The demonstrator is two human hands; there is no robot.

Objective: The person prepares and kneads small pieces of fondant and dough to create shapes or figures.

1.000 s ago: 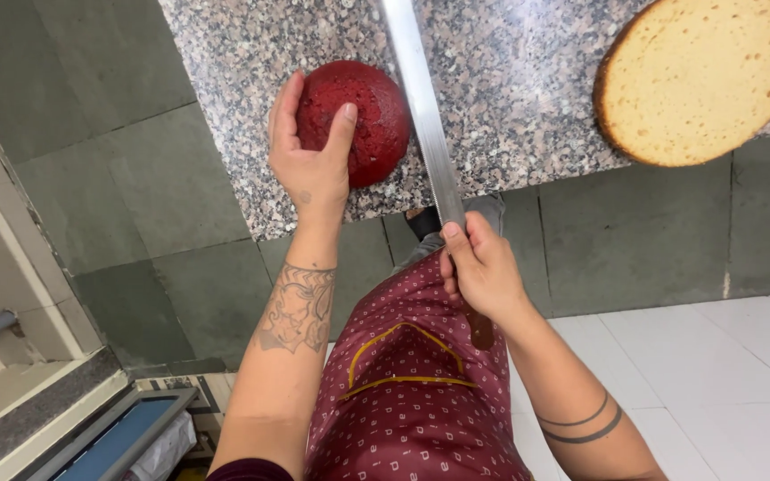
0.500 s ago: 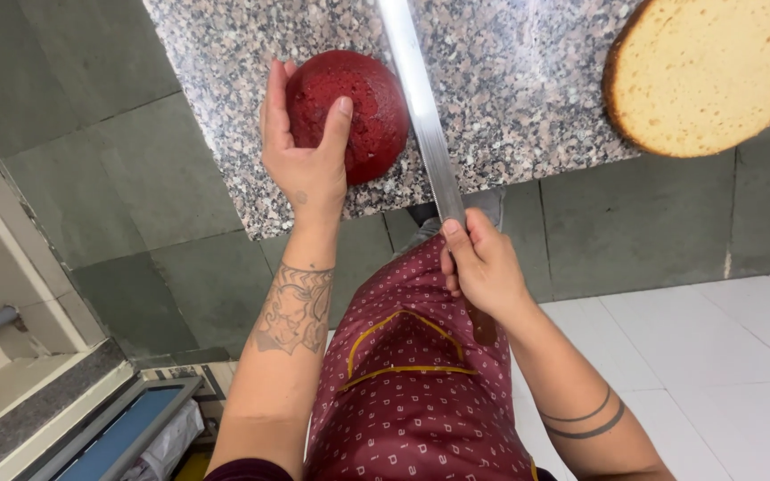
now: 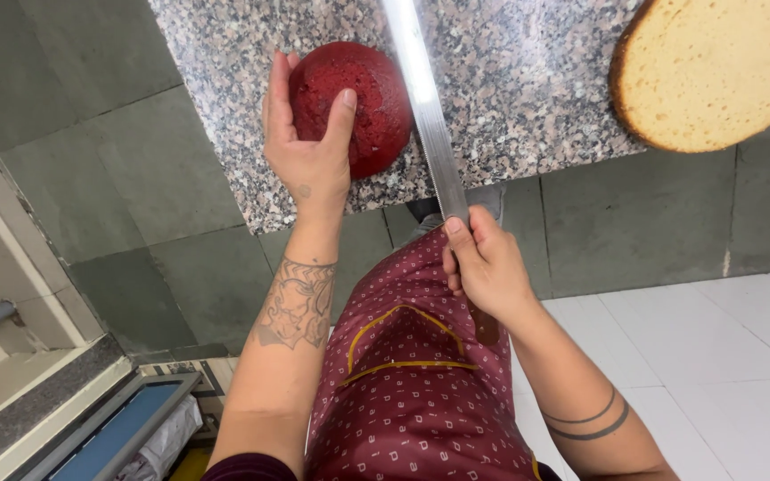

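Note:
A round dark-red cake (image 3: 363, 102) lies on a speckled granite counter (image 3: 510, 98). My left hand (image 3: 307, 147) cups its near left side, thumb and fingers spread over the edge. My right hand (image 3: 483, 267) grips the dark handle of a long serrated knife (image 3: 421, 98). The blade runs away from me over the counter, just right of the red cake and close to its side. Whether the blade touches the cake is unclear.
A large pale sponge cake layer (image 3: 715, 67) with a brown rim lies at the counter's right. I wear a dark-red patterned apron (image 3: 412, 392). Grey floor tiles (image 3: 135, 205) lie left of the counter, white tiles (image 3: 715, 356) at lower right. A blue-topped tray (image 3: 109, 428) sits lower left.
The view has shifted slightly, so the red cake and sponge layer sit a little further right. My left hand keeps its hold on the red cake; the knife stays beside it.

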